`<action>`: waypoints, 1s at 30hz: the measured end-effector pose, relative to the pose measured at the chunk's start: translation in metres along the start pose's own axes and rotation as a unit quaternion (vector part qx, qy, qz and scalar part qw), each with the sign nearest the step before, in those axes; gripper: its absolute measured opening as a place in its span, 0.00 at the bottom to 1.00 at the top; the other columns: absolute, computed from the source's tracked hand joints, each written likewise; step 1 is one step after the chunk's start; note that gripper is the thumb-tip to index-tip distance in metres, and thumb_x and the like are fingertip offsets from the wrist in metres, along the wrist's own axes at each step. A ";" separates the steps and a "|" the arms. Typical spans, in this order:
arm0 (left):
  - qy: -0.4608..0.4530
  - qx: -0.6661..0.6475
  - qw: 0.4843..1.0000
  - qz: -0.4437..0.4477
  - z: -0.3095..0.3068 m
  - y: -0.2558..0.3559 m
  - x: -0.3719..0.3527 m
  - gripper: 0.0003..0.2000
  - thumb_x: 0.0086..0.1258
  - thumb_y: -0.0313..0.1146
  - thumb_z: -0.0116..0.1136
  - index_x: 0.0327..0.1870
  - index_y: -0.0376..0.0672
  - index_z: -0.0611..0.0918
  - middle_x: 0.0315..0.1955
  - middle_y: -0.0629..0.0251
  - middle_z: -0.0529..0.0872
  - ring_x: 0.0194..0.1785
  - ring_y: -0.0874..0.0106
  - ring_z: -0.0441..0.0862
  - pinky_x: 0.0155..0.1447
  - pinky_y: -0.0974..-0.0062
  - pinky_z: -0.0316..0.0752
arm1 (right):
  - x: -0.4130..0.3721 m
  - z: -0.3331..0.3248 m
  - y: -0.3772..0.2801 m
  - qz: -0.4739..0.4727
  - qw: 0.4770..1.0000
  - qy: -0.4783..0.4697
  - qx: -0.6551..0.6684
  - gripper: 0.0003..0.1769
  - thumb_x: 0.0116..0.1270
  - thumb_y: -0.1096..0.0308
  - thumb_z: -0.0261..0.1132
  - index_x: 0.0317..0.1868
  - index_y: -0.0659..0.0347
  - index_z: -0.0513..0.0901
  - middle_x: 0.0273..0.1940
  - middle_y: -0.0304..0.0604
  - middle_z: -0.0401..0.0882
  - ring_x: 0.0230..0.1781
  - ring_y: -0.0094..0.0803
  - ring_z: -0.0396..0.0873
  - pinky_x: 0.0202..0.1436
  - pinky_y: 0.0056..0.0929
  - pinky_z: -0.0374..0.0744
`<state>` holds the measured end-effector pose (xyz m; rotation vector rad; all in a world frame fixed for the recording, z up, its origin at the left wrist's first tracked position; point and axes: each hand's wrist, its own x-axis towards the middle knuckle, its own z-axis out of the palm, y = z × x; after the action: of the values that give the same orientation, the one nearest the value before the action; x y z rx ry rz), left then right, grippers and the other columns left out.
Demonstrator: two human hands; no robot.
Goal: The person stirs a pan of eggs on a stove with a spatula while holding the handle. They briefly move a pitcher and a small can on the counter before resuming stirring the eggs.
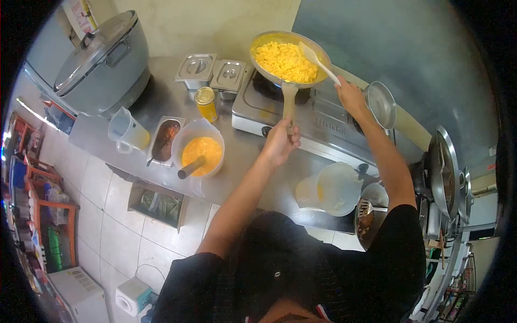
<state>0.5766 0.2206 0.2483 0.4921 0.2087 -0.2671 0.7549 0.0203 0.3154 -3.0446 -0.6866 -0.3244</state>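
Note:
A frying pan (322,49) full of scrambled eggs (285,61) is over the left burner of a gas stove (253,110), where a bit of blue flame shows. My left hand (280,142) is closed around the end of the pan's pale handle (289,99). In my right hand (351,97) is a white spatula (318,60), its blade resting in the eggs at the pan's right side. Left of the stove, a plastic pitcher (215,129) holds orange beaten egg with a dark-handled utensil (191,167) standing in it.
A big lidded pot (107,70) stands at the back left. Near it are a measuring jug (125,129), a metal tray of red sauce (164,140), a yellow can (206,104) and lidded steel containers (195,69). An almost drained pitcher (339,188) sits before the stove.

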 end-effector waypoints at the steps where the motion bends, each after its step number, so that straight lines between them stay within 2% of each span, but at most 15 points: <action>1: 0.013 -0.007 1.000 0.005 0.003 -0.001 -0.001 0.08 0.72 0.41 0.44 0.39 0.48 0.65 0.25 0.70 0.71 0.24 0.79 0.63 0.29 0.79 0.62 | -0.001 0.001 0.000 0.004 1.000 0.000 -0.008 0.13 0.68 0.58 0.50 0.48 0.54 0.69 0.31 0.55 0.79 0.33 0.55 0.79 0.35 0.53 0.75; 4: 0.035 -0.020 0.999 0.015 0.009 -0.003 -0.003 0.07 0.73 0.40 0.43 0.39 0.48 0.65 0.23 0.71 0.69 0.22 0.81 0.58 0.26 0.81 0.57 | -0.003 -0.001 0.003 -0.010 0.999 -0.015 -0.028 0.13 0.69 0.57 0.49 0.48 0.53 0.69 0.31 0.55 0.79 0.33 0.56 0.78 0.35 0.53 0.75; 7: 0.027 -0.024 0.999 0.023 0.007 -0.002 -0.004 0.07 0.73 0.40 0.43 0.40 0.47 0.65 0.24 0.71 0.69 0.21 0.82 0.57 0.25 0.82 0.56 | -0.004 0.003 0.000 0.034 0.997 0.061 0.033 0.13 0.68 0.57 0.49 0.49 0.53 0.69 0.31 0.54 0.79 0.33 0.56 0.78 0.36 0.53 0.75; 10: 0.030 -0.022 0.999 0.026 0.009 -0.001 -0.005 0.07 0.73 0.39 0.42 0.41 0.47 0.65 0.24 0.71 0.69 0.20 0.82 0.56 0.25 0.83 0.55 | -0.003 0.011 0.009 0.019 0.998 -0.036 -0.047 0.14 0.68 0.57 0.49 0.49 0.53 0.69 0.31 0.55 0.79 0.34 0.57 0.78 0.37 0.54 0.74; 13: 0.037 -0.024 0.999 0.029 0.008 -0.002 -0.003 0.07 0.73 0.39 0.42 0.43 0.47 0.66 0.24 0.72 0.69 0.19 0.83 0.55 0.25 0.83 0.55 | -0.006 0.008 0.009 0.021 0.999 0.039 0.028 0.14 0.69 0.56 0.48 0.48 0.53 0.69 0.32 0.56 0.79 0.35 0.57 0.78 0.38 0.54 0.73; 16: 0.040 -0.013 0.998 0.036 0.007 -0.003 -0.004 0.07 0.72 0.39 0.42 0.44 0.47 0.66 0.24 0.72 0.69 0.19 0.83 0.55 0.25 0.84 0.55 | -0.023 0.004 0.003 0.046 0.998 -0.044 -0.001 0.15 0.69 0.55 0.47 0.47 0.54 0.70 0.34 0.56 0.79 0.36 0.58 0.77 0.38 0.54 0.73; 22: 0.039 0.008 0.998 0.039 0.003 -0.005 0.000 0.08 0.72 0.39 0.40 0.44 0.47 0.67 0.23 0.75 0.69 0.20 0.83 0.55 0.26 0.84 0.56 | -0.032 0.006 0.023 -0.020 0.996 0.071 0.057 0.15 0.70 0.55 0.47 0.49 0.52 0.74 0.34 0.54 0.78 0.39 0.55 0.76 0.41 0.51 0.73; 25: 0.034 0.015 0.998 0.049 0.003 -0.006 0.000 0.08 0.73 0.40 0.40 0.42 0.47 0.67 0.22 0.75 0.69 0.19 0.83 0.55 0.24 0.83 0.55 | -0.047 -0.003 0.023 -0.012 0.995 0.093 -0.020 0.16 0.71 0.55 0.47 0.52 0.50 0.75 0.36 0.54 0.77 0.40 0.54 0.76 0.41 0.49 0.74; 28: 0.038 0.010 0.997 0.072 0.003 -0.008 0.001 0.09 0.73 0.41 0.40 0.38 0.46 0.66 0.21 0.74 0.68 0.16 0.83 0.55 0.20 0.83 0.53 | -0.058 -0.034 0.029 -0.036 0.994 0.045 -0.091 0.17 0.71 0.54 0.46 0.52 0.49 0.75 0.38 0.53 0.77 0.40 0.53 0.76 0.42 0.48 0.74; 30: 0.037 0.013 0.997 0.065 0.002 -0.008 0.000 0.09 0.73 0.40 0.39 0.42 0.46 0.67 0.22 0.75 0.69 0.18 0.83 0.55 0.23 0.84 0.55 | -0.061 -0.061 0.029 -0.033 0.988 0.010 -0.150 0.18 0.70 0.53 0.46 0.52 0.50 0.75 0.37 0.53 0.77 0.40 0.51 0.77 0.42 0.47 0.75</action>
<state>0.5750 0.2130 0.2466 0.5402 0.2447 -0.1248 0.7016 -0.0349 0.3643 -3.2972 -0.8088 -0.5020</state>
